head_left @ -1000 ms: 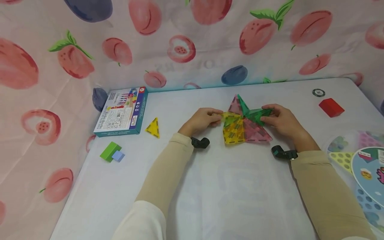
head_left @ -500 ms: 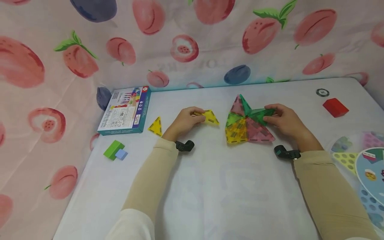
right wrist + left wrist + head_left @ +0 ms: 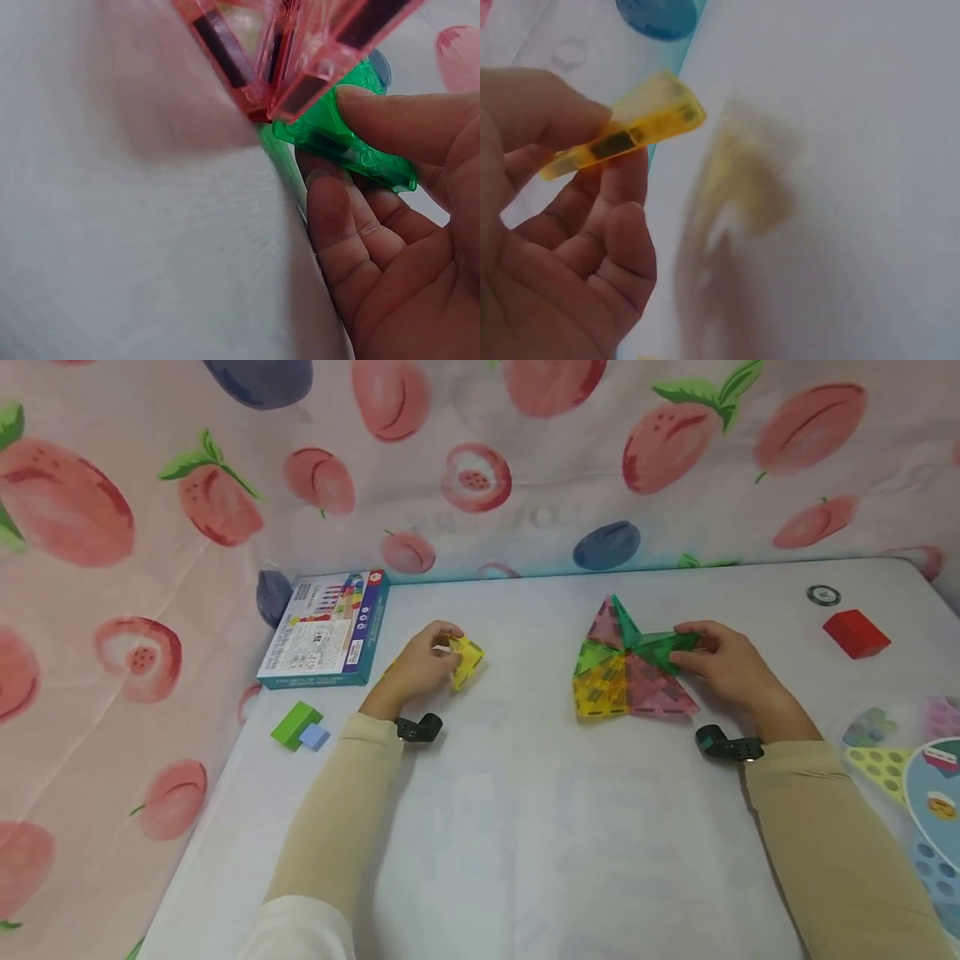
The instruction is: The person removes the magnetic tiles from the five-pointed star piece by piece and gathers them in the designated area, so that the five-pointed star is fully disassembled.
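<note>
My left hand (image 3: 423,664) pinches a yellow triangular magnetic tile (image 3: 467,662) between thumb and fingers, above the table; the left wrist view shows this yellow tile (image 3: 641,131) nearly edge-on. Right of the table's middle stands a structure of magnetic tiles in pink (image 3: 660,687), yellow (image 3: 600,687) and green. At its right side my right hand (image 3: 723,664) pinches a green tile (image 3: 660,649), which touches the pink ones. Up close in the right wrist view, thumb and fingers lie on both faces of this green tile (image 3: 352,150). Another yellow tile is mostly hidden behind my left hand.
At the back left lies a flat box (image 3: 324,631), with a green block (image 3: 296,724) and a small blue block (image 3: 314,737) in front. A red block (image 3: 857,633) and a round black-and-white chip (image 3: 823,595) lie far right. Colourful round packaging (image 3: 933,785) sits at the right edge.
My left hand has drawn the yellow triangular tile away from the structure, moving left and turning the tile. The right hand keeps its grip on the green tile. The head view has shifted slightly.
</note>
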Demonstrator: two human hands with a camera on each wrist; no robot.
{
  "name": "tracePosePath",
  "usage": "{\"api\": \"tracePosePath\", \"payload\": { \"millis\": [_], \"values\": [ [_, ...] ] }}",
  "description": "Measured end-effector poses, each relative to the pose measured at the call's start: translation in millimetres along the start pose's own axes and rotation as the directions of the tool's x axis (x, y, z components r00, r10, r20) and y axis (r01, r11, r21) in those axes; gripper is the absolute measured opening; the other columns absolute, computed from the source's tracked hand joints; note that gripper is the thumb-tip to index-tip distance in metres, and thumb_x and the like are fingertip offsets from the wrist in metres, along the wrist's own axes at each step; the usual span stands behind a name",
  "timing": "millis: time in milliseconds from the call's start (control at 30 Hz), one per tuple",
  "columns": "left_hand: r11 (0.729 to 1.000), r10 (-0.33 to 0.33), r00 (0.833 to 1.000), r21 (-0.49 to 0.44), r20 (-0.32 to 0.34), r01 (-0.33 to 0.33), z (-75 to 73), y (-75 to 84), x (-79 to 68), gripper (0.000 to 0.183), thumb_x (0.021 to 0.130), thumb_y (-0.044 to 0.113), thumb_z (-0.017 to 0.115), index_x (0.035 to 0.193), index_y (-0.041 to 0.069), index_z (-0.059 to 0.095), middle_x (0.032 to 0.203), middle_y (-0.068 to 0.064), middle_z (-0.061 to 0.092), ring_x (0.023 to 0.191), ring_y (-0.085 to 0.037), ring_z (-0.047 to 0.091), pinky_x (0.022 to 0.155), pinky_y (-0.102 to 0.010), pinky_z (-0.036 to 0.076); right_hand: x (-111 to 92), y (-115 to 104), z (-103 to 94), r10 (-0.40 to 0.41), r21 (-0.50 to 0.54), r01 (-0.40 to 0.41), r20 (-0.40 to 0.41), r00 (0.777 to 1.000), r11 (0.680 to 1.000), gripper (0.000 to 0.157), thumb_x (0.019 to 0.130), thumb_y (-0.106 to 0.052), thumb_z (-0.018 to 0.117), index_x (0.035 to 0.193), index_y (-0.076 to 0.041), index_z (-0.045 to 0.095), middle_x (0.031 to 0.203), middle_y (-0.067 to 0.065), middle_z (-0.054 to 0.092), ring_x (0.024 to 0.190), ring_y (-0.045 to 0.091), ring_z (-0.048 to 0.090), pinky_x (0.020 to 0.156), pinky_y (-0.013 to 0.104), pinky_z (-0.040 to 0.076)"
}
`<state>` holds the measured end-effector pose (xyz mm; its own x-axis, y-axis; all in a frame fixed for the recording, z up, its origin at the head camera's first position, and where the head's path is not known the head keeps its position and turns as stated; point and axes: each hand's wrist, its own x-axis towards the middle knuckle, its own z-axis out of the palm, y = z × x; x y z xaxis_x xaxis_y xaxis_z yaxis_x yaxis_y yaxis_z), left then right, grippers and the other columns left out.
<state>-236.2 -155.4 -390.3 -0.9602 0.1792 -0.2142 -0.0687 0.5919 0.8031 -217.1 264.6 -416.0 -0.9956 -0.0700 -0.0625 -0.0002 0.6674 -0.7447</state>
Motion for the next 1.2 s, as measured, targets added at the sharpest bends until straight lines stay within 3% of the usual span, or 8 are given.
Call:
{"api": "tracePosePath", "payload": {
  "millis": [100,233,400,500,700,1033,1200],
  "values": [
    [0.991,-0.017,0.999,0.134,0.027,0.013,-5.9,-5.4,-2.2,0.038,0.086,0.024,0.059,0.122,0.027,0.047,0.118,0.002,0.046,0.104,-0.017,0.045,0.083,-0.034,0.043,0,1,-0.6,0.003,-0.001,-0.003,-0.003,1.0,1.0,0.056,0.084,-0.043,0.058,0.127,-0.011,0.044,0.101,0.017,0.048,0.085,0.026,0.042,0.065,0.034,0.037],
    [0.947,0.004,1.0,0.322,0.016,-0.008,-11.8,-12.7,-4.6,0.048,0.084,0.025,0.061,0.129,0.024,0.045,0.128,-0.002,0.042,0.109,-0.019,0.043,0.09,-0.038,0.039,0,2,-0.4,-0.002,-0.004,0.002,-0.003,1.0,1.0,0.056,0.084,-0.043,0.057,0.128,-0.011,0.044,0.1,0.016,0.047,0.084,0.026,0.042,0.063,0.032,0.037],
    [0.914,0.059,0.997,0.404,-0.039,-0.038,-15.9,-16.5,-14.8,0.046,0.083,0.029,0.062,0.126,0.02,0.049,0.136,-0.003,0.035,0.12,-0.022,0.035,0.097,-0.042,0.03,-1,1,0.5,-0.01,-0.008,0.01,-0.005,1.0,1.0,0.056,0.084,-0.043,0.057,0.127,-0.01,0.044,0.098,0.016,0.047,0.083,0.025,0.041,0.061,0.031,0.037],
    [0.901,0.039,0.998,0.434,-0.059,-0.009,-17.9,-17.6,-26.5,0.049,0.083,0.03,0.063,0.127,0.018,0.048,0.137,-0.004,0.036,0.124,-0.023,0.031,0.1,-0.042,0.026,-2,0,0.3,-0.017,-0.007,0.017,-0.005,1.0,1.0,0.055,0.084,-0.042,0.058,0.127,-0.01,0.045,0.096,0.016,0.048,0.081,0.025,0.042,0.06,0.03,0.037],
    [0.908,-0.047,0.996,0.412,-0.075,0.073,-24.1,-26.0,-37.4,0.056,0.084,0.027,0.062,0.134,0.015,0.04,0.137,-0.008,0.036,0.12,-0.022,0.034,0.099,-0.041,0.028,-2,0,-3.6,-0.039,-0.017,0.039,-0.03,0.999,0.999,0.054,0.084,-0.041,0.059,0.126,-0.01,0.046,0.093,0.015,0.049,0.079,0.024,0.042,0.059,0.029,0.036],
    [0.92,-0.035,0.993,0.384,-0.112,0.075,-37.1,-43.3,-27.3,0.052,0.085,0.024,0.062,0.133,0.019,0.04,0.136,-0.002,0.037,0.121,-0.02,0.033,0.1,-0.041,0.026,1,1,-2.0,-0.045,-0.011,0.044,-0.024,0.999,0.999,0.054,0.084,-0.042,0.058,0.125,-0.009,0.046,0.09,0.014,0.047,0.074,0.023,0.042,0.055,0.028,0.037],
    [0.948,0.005,0.994,0.316,-0.111,0.031,-28.0,-39.3,-29.4,0.051,0.082,0.03,0.064,0.129,0.023,0.045,0.131,0.005,0.042,0.121,-0.016,0.034,0.099,-0.038,0.028,0,-1,-1.0,-0.037,-0.019,0.037,-0.015,0.999,0.999,0.055,0.084,-0.041,0.058,0.126,-0.009,0.046,0.09,0.015,0.047,0.075,0.024,0.041,0.055,0.029,0.037]
  ]
}}
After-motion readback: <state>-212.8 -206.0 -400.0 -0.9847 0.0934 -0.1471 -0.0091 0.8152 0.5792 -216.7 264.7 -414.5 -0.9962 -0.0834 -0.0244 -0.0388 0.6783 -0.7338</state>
